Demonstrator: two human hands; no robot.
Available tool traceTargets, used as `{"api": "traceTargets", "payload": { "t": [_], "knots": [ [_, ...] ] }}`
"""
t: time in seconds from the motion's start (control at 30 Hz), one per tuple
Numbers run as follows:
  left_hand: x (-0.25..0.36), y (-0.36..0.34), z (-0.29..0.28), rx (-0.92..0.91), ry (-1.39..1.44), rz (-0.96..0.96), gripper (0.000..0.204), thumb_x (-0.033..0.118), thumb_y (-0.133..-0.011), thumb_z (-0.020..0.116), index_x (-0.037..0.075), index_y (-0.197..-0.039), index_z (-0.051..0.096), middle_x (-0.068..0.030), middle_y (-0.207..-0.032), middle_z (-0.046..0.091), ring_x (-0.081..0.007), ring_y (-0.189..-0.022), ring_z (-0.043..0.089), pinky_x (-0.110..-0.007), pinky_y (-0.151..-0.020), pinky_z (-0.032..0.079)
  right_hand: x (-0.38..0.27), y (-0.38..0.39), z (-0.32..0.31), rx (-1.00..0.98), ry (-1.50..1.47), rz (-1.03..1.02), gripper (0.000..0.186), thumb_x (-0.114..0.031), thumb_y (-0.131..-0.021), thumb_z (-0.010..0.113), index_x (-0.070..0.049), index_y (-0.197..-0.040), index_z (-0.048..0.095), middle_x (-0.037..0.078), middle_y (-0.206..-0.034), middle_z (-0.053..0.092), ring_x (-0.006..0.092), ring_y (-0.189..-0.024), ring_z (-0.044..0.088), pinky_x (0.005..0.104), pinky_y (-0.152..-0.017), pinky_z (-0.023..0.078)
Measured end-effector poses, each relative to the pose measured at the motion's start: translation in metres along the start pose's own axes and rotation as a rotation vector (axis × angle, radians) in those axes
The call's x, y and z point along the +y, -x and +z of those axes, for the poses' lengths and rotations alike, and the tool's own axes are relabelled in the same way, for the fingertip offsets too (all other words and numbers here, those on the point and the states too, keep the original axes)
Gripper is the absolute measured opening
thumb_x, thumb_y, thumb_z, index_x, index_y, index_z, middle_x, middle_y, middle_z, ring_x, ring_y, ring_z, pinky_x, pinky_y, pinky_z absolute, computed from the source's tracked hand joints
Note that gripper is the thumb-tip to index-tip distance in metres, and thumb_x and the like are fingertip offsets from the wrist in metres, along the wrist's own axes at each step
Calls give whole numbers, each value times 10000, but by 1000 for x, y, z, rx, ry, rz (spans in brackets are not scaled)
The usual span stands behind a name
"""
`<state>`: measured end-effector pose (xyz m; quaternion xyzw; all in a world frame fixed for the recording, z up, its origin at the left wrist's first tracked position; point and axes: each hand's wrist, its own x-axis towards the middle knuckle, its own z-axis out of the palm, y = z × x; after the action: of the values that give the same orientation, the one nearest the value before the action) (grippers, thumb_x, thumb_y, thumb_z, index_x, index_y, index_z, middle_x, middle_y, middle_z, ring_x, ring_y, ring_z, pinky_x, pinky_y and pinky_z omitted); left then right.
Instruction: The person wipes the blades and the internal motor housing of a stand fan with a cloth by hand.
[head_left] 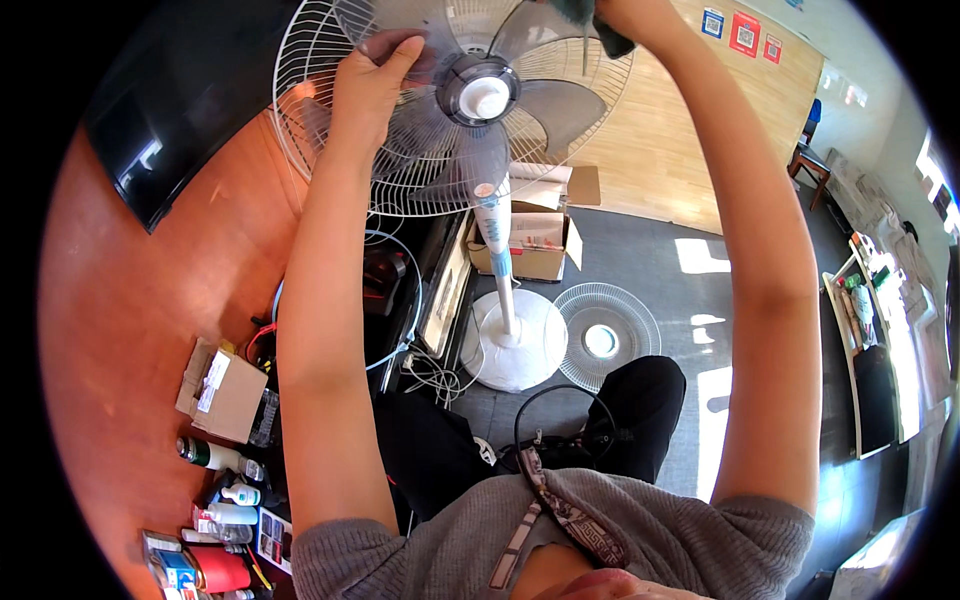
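Note:
A white pedestal fan (497,235) stands before me without its front guard, its grey see-through blades (560,112) and dark hub bare against the rear wire guard (300,150). My left hand (382,72) grips one blade left of the hub, thumb on the near face and fingers behind it. At the top edge, right of the hub, my right hand (635,18) is closed on a dark green cloth (610,38). Part of this hand and of the cloth is cut off by the frame. The removed front guard (645,340) lies on the floor beside the round base (515,350).
An open cardboard box (545,262) with papers sits behind the fan pole. Loose cables (435,380) lie left of the base. On the left are a torn carton (228,395) and several bottles (232,513). A shelf (862,350) stands at right.

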<state>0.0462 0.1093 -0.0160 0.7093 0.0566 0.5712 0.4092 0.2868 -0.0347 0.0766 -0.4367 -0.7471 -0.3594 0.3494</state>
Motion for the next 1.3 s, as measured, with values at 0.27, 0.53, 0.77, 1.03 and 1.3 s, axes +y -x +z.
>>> {"api": "traceTargets", "payload": {
  "t": [0.27, 0.53, 0.77, 1.03, 1.3],
  "knots": [
    [-2, 10, -8, 195, 68, -104, 217, 194, -883, 674, 15, -1001, 641, -58, -938, 650, -138, -851, 627, -266, -740, 519, 11, -10, -6, 35, -356, 202, 250, -24, -804, 608, -51, -1051, 631, 122, -946, 688, 193, -898, 646, 305, -807, 490],
    [47, 20, 26, 245, -670, 606, 496, 187, -811, 739, -17, -1193, 498, -95, -1000, 617, -169, -926, 598, -266, -828, 472, -12, -32, -2, 162, -50, -45, 330, 57, -728, 537, -64, -1023, 625, 179, -971, 644, 354, -939, 616, 382, -825, 483],
    [36, -52, 34, -282, 6, -76, 382, 239, -923, 615, 16, -1222, 538, -41, -1086, 627, -121, -935, 583, -254, -845, 461, -35, -46, 9, 537, -218, -120, 326, 37, -729, 581, -51, -1040, 619, 165, -977, 641, 345, -938, 618, 381, -829, 483],
    [30, -46, 43, -344, -10, -156, 351, 299, -968, 542, 31, -1188, 590, -30, -1076, 643, -118, -976, 598, -263, -869, 492, -23, 32, 33, 531, -360, 182, 363, -34, -720, 677, -68, -1077, 620, 131, -1031, 614, 325, -991, 585, 360, -848, 476],
    [24, -46, 44, -374, 189, -242, 408, 367, -1003, 433, 65, -1255, 546, -41, -1116, 614, -130, -1008, 564, -270, -882, 456, -53, 33, 71, 560, -166, 162, 456, 76, -673, 620, -91, -1097, 621, 147, -1112, 563, 362, -1016, 548, 402, -848, 469]
  ]
}}
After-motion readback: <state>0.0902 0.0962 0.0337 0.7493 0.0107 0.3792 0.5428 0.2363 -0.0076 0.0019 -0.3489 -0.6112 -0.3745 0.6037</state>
